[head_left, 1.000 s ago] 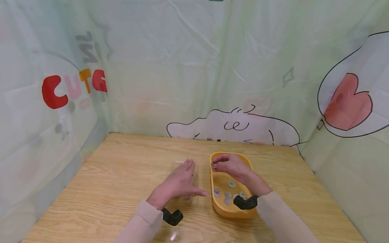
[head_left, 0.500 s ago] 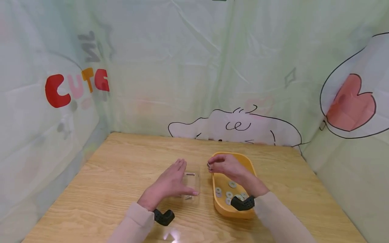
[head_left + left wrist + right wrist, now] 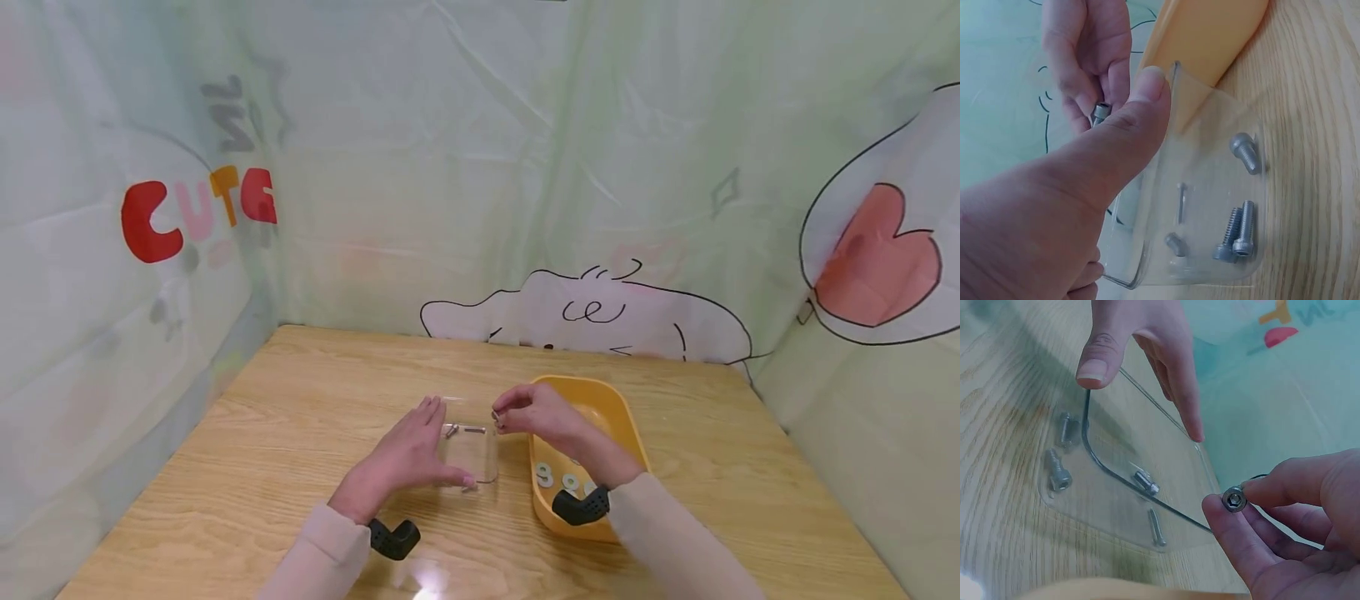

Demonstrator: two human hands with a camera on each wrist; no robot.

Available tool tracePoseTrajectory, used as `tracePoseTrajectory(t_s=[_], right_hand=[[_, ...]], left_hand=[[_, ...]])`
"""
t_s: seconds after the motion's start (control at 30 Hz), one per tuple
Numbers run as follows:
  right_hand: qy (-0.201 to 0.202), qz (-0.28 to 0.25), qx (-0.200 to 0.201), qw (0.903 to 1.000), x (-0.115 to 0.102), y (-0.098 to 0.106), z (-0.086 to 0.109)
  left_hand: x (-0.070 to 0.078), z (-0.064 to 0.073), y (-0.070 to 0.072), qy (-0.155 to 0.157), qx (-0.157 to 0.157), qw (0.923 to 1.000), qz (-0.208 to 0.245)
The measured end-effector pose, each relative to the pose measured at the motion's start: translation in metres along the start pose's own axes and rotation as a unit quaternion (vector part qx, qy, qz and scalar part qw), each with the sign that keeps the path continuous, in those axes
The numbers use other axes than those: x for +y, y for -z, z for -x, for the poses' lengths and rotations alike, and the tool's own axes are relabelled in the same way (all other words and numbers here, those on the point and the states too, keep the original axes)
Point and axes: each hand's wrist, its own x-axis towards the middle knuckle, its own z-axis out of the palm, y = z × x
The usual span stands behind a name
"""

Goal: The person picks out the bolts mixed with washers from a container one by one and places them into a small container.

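Observation:
A clear plastic box (image 3: 474,460) stands on the table. My left hand (image 3: 405,450) spans its left side, thumb at the near rim and fingers along the far rim. Several socket head bolts (image 3: 1244,228) lie in the box. My right hand (image 3: 543,414) is beside the box's far right corner, pinching another socket head bolt (image 3: 1234,499) between thumb and index finger. The bolt's hex recess faces the right wrist camera. To the right, the yellow bin (image 3: 572,527) is partly covered by my right forearm.
Several flat washers (image 3: 571,482) lie in the yellow bin. The wooden table (image 3: 322,375) backs onto a printed curtain (image 3: 390,208), with more curtain at both sides. A black wrist camera (image 3: 395,540) sits on my left wrist.
My right hand has moved left with the bolt, from over the yellow bin to the box's edge. My left hand has shifted left, uncovering more of the box and bolts.

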Motion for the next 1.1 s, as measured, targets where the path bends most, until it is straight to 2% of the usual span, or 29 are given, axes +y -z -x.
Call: tracePoseTrajectory(t_s=[0.3,0.57,0.83,1.1], right_hand=[[0.013,0.019,-0.029,0.9993,-0.002,-0.016,-0.005],[-0.006,0.054,-0.011,0.9985,-0.003,-0.029,-0.008],[0.001,0.085,-0.017,0.9962,-0.004,-0.035,-0.006],[0.01,0.089,-0.017,0.9959,0.0,-0.037,-0.008]], left_hand=[[-0.003,0.002,-0.001,0.016,0.016,0.9995,-0.024],[-0.002,0.0,-0.002,0.02,0.011,0.9996,-0.017],[-0.002,0.0,-0.003,0.018,0.008,0.9996,-0.019],[-0.003,0.001,-0.004,0.02,0.008,0.9996,-0.018]])
